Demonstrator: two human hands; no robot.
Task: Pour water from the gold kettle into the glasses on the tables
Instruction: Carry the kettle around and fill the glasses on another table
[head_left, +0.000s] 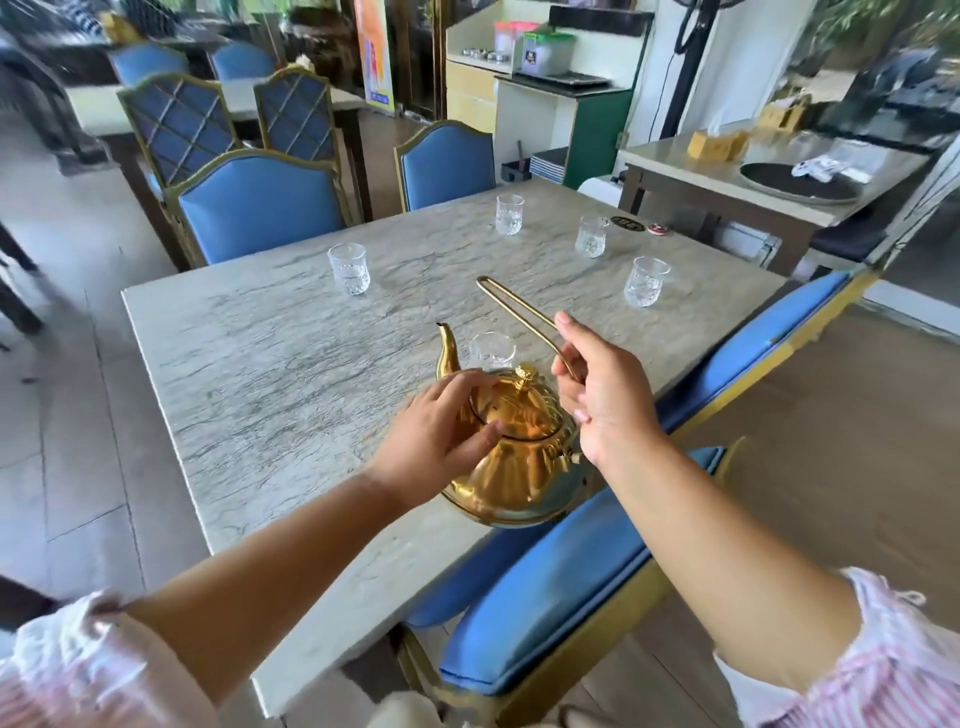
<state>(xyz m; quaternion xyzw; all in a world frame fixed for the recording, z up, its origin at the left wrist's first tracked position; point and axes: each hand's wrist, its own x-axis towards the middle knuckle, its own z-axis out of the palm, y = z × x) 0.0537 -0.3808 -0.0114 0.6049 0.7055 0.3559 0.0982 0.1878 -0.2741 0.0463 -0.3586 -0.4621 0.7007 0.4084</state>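
Observation:
The gold kettle (514, 467) stands near the front right edge of the marble table (270, 364), its spout pointing away to the left. My left hand (436, 436) rests on its lid, fingers curved over the rim beside the knob. My right hand (602, 395) pinches the thin gold handle (514, 306), which leans toward the far side. One clear glass (491, 351) sits just behind the kettle, partly hidden by it. Several more glasses stand further off: one (349, 268) at the left, one (509, 214) at the far edge, two (592, 236) (645, 281) at the right.
Blue padded chairs with gold frames surround the table: two (260, 202) (447, 161) on the far side, two (561, 587) (753, 353) tucked at the near right. A second table (717, 176) with a dark tray and tissue box stands at the right back. A counter (550, 78) is behind.

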